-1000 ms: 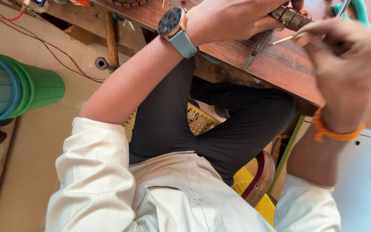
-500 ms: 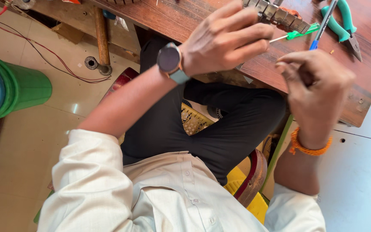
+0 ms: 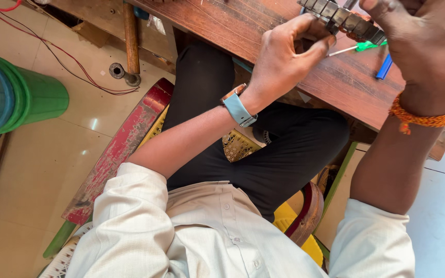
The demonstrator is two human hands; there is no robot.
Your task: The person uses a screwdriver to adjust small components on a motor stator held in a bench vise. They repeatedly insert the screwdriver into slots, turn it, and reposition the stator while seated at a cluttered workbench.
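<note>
A dark grey metal link band (image 3: 343,20) lies across the far edge of the brown wooden table (image 3: 243,25). My left hand (image 3: 284,56), with a blue-strapped watch on its wrist, pinches the band's left end between thumb and fingers. My right hand (image 3: 423,41), with an orange thread bracelet on its wrist, closes over the band's right end and hides it. Between the two hands a thin tool with a green handle (image 3: 366,46) rests on the tabletop. A blue piece (image 3: 383,67) lies just below it.
A green bucket (image 3: 37,98) stands on the tiled floor at the left. Red wires (image 3: 68,62) trail past a table leg (image 3: 130,31). I sit on a yellow seat (image 3: 294,221), with a worn red board (image 3: 124,149) beside my legs.
The view has closed in on the table. My right hand moved up from the table's edge onto the band's right end. My left hand has kept its hold on the band.
</note>
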